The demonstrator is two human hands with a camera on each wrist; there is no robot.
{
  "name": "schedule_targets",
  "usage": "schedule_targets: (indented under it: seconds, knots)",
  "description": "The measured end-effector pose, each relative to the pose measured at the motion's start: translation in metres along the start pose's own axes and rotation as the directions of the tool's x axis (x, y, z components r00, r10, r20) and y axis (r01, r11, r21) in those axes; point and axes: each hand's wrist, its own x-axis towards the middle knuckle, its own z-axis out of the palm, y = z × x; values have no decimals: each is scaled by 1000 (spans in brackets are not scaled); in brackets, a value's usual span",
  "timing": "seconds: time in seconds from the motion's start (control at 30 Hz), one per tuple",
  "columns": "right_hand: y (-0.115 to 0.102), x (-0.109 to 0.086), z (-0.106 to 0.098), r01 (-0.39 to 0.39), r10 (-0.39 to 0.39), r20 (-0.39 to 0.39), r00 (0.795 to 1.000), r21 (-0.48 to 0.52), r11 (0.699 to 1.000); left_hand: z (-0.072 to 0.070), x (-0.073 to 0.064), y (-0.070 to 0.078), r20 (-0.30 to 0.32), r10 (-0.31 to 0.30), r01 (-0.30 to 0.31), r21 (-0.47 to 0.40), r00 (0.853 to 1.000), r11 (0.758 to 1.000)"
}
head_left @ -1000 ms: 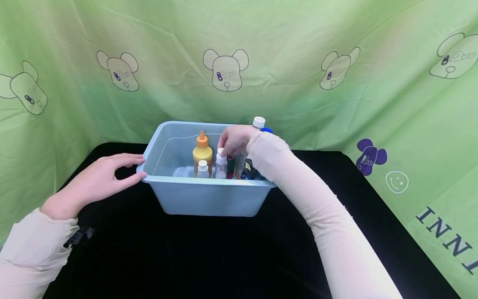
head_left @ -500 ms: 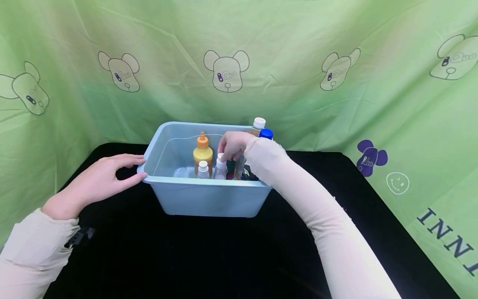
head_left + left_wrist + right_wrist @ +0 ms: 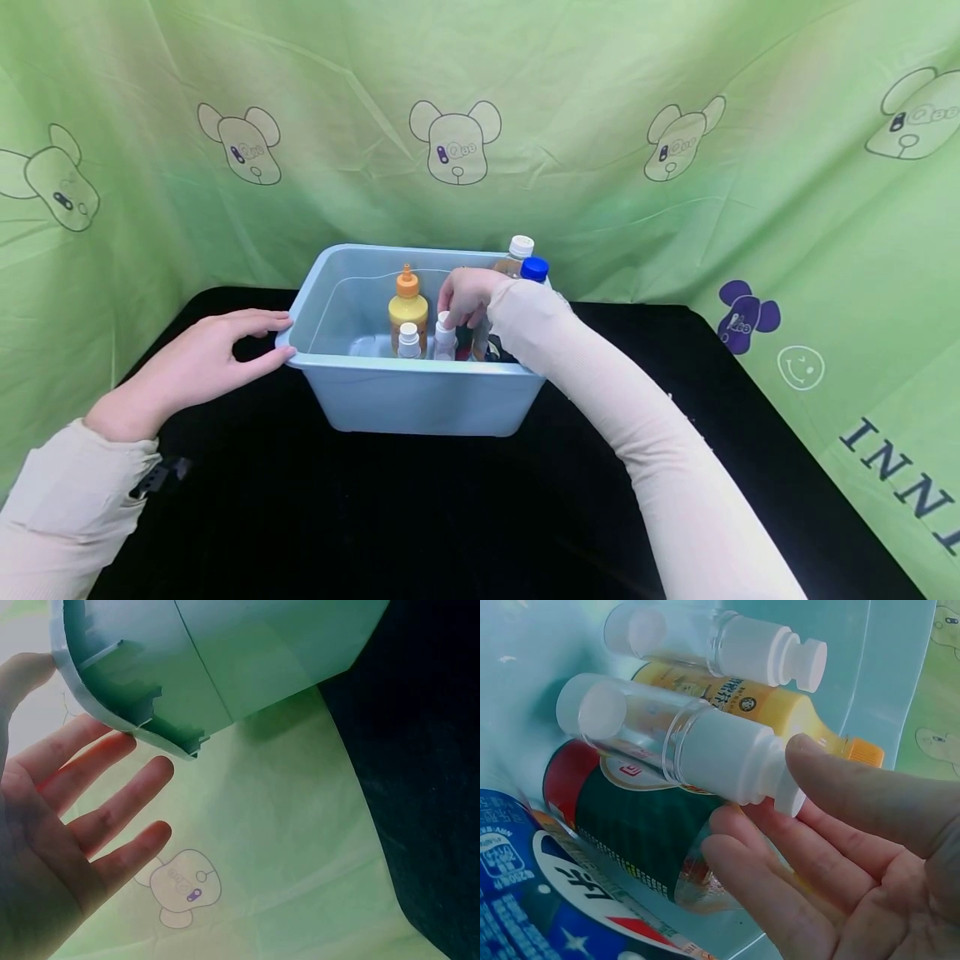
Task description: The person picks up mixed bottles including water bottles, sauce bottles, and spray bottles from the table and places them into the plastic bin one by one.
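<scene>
A light blue plastic tub [image 3: 420, 392] holds several bottles. My left hand [image 3: 202, 358] has its fingers fairly straight, with fingertips and thumb touching the tub's left rim at the corner. Inside the tub, my right hand [image 3: 468, 293] reaches down and pinches the white top of a small clear bottle [image 3: 641, 731] between thumb and fingers. That bottle stands upright. A matching clear bottle [image 3: 679, 641] with a white top stands next to it. A yellow bottle [image 3: 407, 312] with an orange nozzle cap is behind them. A dark green-labelled bottle [image 3: 641, 825] sits beneath my fingers in the right wrist view.
A blue-labelled bottle [image 3: 547, 892] lies close to my right hand in the right wrist view. At the tub's right end show a white-capped bottle [image 3: 521, 247] and a blue cap [image 3: 535, 269]. The tub stands on a black cloth [image 3: 420, 517] before a green curtain [image 3: 585, 192].
The right hand has moved down into the tub with the small clear bottle, which now sits lower. The blue cap at the right end shows more. The left hand has stayed on the rim.
</scene>
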Motion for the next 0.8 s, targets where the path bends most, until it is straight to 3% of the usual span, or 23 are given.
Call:
schedule_targets:
  seconds: [0.8]
  knots:
    - [1,1,5,-13,13,27,1000,10,1000,1,0,0,-19,13,-12,20,1000,1000]
